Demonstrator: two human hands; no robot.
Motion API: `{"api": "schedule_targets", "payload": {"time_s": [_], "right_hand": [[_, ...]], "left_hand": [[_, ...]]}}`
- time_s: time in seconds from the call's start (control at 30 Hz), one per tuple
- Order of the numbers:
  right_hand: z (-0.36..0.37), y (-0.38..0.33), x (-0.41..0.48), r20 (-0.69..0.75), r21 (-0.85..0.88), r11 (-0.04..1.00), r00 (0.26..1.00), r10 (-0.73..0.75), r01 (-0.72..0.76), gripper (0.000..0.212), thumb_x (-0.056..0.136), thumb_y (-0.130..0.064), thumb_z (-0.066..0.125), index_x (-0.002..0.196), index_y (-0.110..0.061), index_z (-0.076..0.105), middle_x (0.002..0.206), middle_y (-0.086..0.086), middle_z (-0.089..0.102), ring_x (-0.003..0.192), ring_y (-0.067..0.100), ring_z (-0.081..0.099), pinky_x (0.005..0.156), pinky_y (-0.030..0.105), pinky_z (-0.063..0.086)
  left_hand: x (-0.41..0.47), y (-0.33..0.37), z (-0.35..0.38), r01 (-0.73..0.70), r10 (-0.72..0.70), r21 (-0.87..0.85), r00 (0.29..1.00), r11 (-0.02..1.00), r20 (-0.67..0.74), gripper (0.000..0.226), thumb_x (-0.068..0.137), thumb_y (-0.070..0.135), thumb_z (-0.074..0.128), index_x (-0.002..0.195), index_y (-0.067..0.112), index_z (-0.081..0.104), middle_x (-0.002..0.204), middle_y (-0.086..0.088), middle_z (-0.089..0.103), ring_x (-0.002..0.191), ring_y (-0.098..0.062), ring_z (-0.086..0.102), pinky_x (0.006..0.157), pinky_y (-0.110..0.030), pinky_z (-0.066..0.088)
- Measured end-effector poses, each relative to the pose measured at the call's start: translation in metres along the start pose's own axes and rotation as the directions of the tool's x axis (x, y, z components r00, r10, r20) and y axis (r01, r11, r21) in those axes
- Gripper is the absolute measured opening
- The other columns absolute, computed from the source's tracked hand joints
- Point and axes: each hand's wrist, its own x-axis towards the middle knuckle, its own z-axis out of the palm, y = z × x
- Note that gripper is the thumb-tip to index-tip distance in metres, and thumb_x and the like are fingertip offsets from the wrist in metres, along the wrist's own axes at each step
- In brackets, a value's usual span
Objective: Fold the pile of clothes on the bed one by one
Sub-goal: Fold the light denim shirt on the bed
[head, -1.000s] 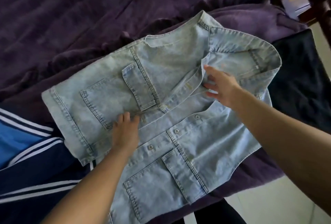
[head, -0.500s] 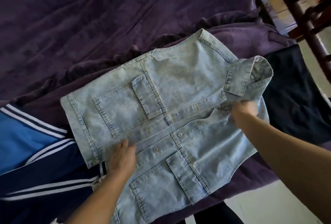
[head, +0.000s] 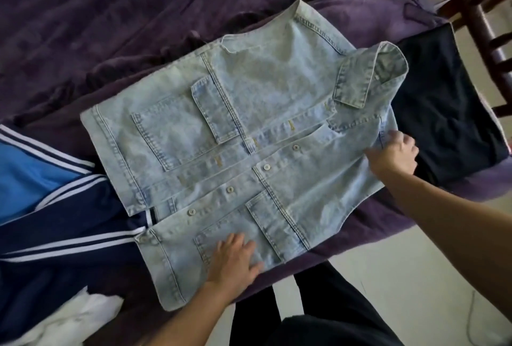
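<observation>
Pressing flat, the left hand (head: 235, 259) has its fingers spread on the lower pocket of the shirt (head: 277, 82). The right hand (head: 393, 153) fingers curl, pinching the shoulder edge beside the collar. The shirt lies front-up, unfolded, on the bed (head: 110, 13). Judged: the dark garment (head: 443, 104) looks folded; the striped jacket (head: 55, 235) and white cloth (head: 69, 320) remain.

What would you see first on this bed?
A pale denim shirt spread flat in the middle of the purple blanket. The left hand presses on its near pocket, and the right hand pinches its edge by the collar. A blue and navy striped garment lies to the left.
</observation>
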Motion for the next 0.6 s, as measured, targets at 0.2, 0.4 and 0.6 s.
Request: {"api": "schedule_targets", "payload": {"time_s": [0.2, 0.4, 0.6], "right_hand": [[0.002, 0.022, 0.026, 0.207, 0.194, 0.957, 0.963, 0.175, -0.215, 0.076, 0.063, -0.04, 0.082, 0.126, -0.011, 0.052, 0.114, 0.009, 0.062, 0.088, 0.024, 0.062, 0.076, 0.033, 0.05], [-0.017, 0.044, 0.016, 0.563, 0.418, 0.797, 0.813, 0.15, -0.436, 0.038, 0.068, -0.031, 0.085, 0.092, -0.015, 0.06, 0.08, 0.003, 0.061, 0.065, 0.015, 0.058, 0.048, 0.024, 0.049], [-0.077, -0.008, 0.017, 0.663, 0.611, 0.642, 0.742, -0.096, -0.463, 0.017, 0.085, -0.026, 0.071, 0.097, -0.021, 0.06, 0.08, 0.0, 0.063, 0.067, 0.012, 0.061, 0.049, 0.023, 0.051]], "left_hand": [[-0.007, 0.016, 0.038, 0.153, -0.16, 0.066, 0.978, 0.986, 0.132, 0.064, 0.079, 0.035, 0.063, 0.134, 0.026, 0.033, 0.137, -0.003, 0.032, 0.128, -0.026, 0.034, 0.098, -0.042, 0.035], [-0.026, 0.017, 0.031, 0.316, -0.31, -0.054, 0.946, 0.947, 0.093, 0.024, 0.092, 0.019, 0.05, 0.114, 0.02, 0.058, 0.121, -0.003, 0.049, 0.118, -0.025, 0.049, 0.091, -0.037, 0.043], [-0.042, 0.006, -0.012, 0.465, -0.482, -0.208, 0.875, 0.861, -0.039, 0.025, 0.097, 0.021, 0.043, 0.116, 0.013, 0.057, 0.112, -0.012, 0.066, 0.104, -0.033, 0.061, 0.086, -0.039, 0.048]]}}
